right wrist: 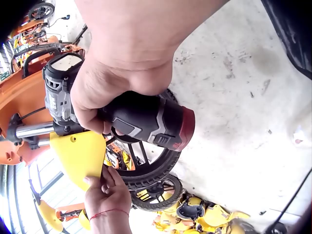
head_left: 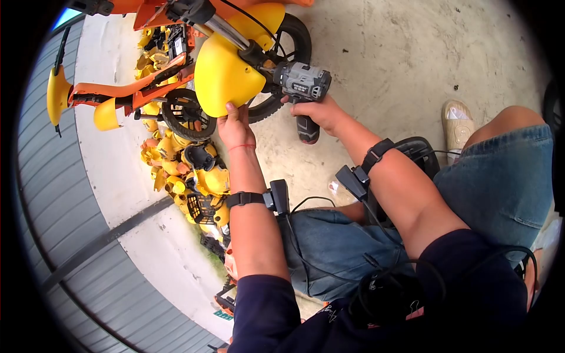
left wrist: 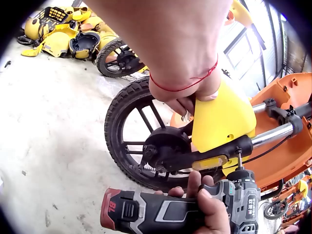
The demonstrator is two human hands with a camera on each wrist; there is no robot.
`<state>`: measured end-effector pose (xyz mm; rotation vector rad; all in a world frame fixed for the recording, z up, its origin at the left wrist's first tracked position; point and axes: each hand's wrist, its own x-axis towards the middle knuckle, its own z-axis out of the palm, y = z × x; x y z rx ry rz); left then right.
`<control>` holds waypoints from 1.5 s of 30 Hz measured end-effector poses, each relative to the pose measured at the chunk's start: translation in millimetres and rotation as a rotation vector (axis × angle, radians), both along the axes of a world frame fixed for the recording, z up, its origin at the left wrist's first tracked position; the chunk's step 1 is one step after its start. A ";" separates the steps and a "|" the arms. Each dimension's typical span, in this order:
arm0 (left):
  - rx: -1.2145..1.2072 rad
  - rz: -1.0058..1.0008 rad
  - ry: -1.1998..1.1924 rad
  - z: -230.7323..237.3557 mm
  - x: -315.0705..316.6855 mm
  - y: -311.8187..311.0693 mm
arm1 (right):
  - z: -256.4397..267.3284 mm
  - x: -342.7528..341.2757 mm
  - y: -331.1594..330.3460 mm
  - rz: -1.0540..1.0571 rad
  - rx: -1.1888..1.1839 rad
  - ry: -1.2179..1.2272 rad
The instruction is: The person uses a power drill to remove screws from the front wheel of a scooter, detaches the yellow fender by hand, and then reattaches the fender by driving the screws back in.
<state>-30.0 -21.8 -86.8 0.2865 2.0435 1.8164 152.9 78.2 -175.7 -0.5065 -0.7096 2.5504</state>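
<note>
My right hand (head_left: 318, 112) grips the handle of a grey and black cordless drill (left wrist: 165, 210) with a red-ended battery. In the left wrist view the drill's bit meets the dark fork leg (left wrist: 204, 155) beside a yellow front fender (left wrist: 222, 122). My left hand (right wrist: 108, 195), a red string at its wrist, pinches the fender's lower edge between thumb and fingers. The fender sits over the black spoked front wheel (left wrist: 127, 131) of an orange and yellow bike. Chrome fork tubes (right wrist: 36, 129) run up from the fork legs.
A second orange bike (head_left: 126, 94) stands close by at the left. Beyond it, yellow helmets and plastic parts (head_left: 203, 176) lie heaped along the wall (head_left: 106, 176). Pale concrete floor (head_left: 388, 53) spreads to the right, where a sandalled foot (head_left: 458, 126) rests.
</note>
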 end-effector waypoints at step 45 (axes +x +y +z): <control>-0.164 -0.015 0.156 24.8 -27.7 -5.9 | -10.7 -6.1 5.0 0.055 0.013 -0.022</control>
